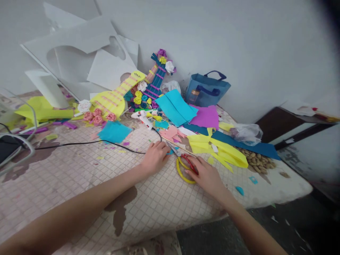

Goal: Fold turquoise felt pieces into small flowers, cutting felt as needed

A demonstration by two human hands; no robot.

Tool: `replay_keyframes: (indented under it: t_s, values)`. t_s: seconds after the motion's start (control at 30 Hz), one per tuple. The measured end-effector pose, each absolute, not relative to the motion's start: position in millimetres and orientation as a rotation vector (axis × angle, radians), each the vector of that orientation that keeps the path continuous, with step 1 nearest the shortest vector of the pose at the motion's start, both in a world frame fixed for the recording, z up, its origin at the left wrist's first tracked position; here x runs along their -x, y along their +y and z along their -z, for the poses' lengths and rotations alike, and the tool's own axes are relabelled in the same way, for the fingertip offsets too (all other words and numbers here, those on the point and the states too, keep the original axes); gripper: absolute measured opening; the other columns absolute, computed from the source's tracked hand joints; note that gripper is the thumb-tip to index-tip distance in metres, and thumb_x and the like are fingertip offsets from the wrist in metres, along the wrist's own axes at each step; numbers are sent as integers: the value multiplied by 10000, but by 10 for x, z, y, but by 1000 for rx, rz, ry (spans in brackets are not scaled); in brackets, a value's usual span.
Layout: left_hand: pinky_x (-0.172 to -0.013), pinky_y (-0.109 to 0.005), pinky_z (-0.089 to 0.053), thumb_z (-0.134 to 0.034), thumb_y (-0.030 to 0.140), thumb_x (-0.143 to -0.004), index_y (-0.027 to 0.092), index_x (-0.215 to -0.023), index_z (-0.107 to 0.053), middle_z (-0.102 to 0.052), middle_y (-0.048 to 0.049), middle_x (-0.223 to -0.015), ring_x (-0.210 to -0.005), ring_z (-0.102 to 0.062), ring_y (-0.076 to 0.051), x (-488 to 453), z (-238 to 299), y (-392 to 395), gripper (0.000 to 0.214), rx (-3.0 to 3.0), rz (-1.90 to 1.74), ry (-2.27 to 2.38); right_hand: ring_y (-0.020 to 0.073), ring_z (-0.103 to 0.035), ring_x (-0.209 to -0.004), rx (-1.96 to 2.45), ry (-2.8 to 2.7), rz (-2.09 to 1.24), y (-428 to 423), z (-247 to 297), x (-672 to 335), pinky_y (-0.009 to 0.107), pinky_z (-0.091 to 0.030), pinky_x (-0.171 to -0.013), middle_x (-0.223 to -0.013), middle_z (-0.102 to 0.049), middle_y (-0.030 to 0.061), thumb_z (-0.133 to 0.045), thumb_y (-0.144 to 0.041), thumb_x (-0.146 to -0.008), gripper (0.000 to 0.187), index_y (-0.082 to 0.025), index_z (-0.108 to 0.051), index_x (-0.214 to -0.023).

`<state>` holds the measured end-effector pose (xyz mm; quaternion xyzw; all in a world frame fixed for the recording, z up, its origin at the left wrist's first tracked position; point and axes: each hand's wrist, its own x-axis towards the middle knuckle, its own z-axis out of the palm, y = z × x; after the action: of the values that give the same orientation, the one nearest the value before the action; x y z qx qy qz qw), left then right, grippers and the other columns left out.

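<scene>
My right hand (205,173) grips a pair of scissors (183,173) with red and yellow handles, held low over the table. Their blades point away to the upper left, beside the fingers of my left hand (156,156). Those fingers are closed on a small piece of blue paper (174,150), mostly hidden by the hand and the blades. Behind my hands lie pink paper scraps (170,133), a white glue gun (143,117) and a strip of yellow paper (220,150).
A yellow paper guitar (117,94) and a blue one (156,83) with paper flowers lean at the back. A black cable (87,142) crosses the left side. Peanuts (257,161) and a blue bag (207,92) are on the right. The table's front edge (196,226) is near.
</scene>
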<state>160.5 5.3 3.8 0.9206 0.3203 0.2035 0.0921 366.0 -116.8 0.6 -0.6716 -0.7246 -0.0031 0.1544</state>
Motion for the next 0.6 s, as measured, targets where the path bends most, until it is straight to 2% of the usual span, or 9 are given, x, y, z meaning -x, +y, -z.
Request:
replay_keyframes:
  t_s: [0.17, 0.23, 0.27, 0.37, 0.5, 0.6]
  values:
    - [-788, -331, -430, -485, 194, -878, 179, -827, -609, -652, -70, -884, -890, -577, -213, -1022, -126, 200, 136, -2628, -739, 1044, 247, -627, -925, 1844, -2033, -32, -1184, -136, -3584, 381, -504, -760, -1098, -625, 98, -469, -325, -909, 317, -250, -515, -1214]
    - [-787, -336, -428, -473, 203, -870, 181, -807, -608, -656, -74, -870, -888, -579, -222, -747, -139, 272, 151, -2596, -811, 1115, 225, -629, -915, 1725, -2055, -97, -1127, -193, -3403, 363, -496, -786, -1066, -641, 84, -479, -291, -905, 247, -249, -549, -1139]
    - [-761, -325, -429, -486, 222, -859, 188, -797, -611, -659, -68, -857, -874, -581, -223, -619, -142, 308, 144, -2576, -886, 1170, 215, -636, -853, 1686, -2064, -115, -1082, -218, -3277, 344, -495, -747, -964, -660, 72, -487, -283, -901, 209, -241, -570, -1089]
    - [-684, -286, -426, -518, 265, -833, 193, -779, -617, -647, -40, -777, -719, -578, -184, -304, -159, 413, 134, -2485, -1027, 1300, 182, -630, -745, 1583, -2245, -205, -910, -277, -2801, 305, -465, -686, -860, -673, 49, -471, -242, -915, 137, -213, -599, -959]
    - [-647, -257, -410, -554, 284, -794, 192, -749, -624, -629, -18, -727, -661, -555, -156, -34, -167, 551, 124, -2272, -1159, 1397, 186, -629, -737, 1378, -2566, -244, -695, -300, -2156, 273, -403, -582, -833, -671, 65, -429, -207, -937, 181, -171, -597, -881]
    - [-575, -240, -388, -578, 329, -783, 188, -769, -628, -599, -1, -667, -583, -507, -132, 125, -105, 648, 151, -2087, -1161, 1430, 176, -616, -692, 1200, -2669, -376, -564, -243, -1846, 262, -367, -544, -821, -673, 63, -457, -259, -935, 174, -168, -596, -884]
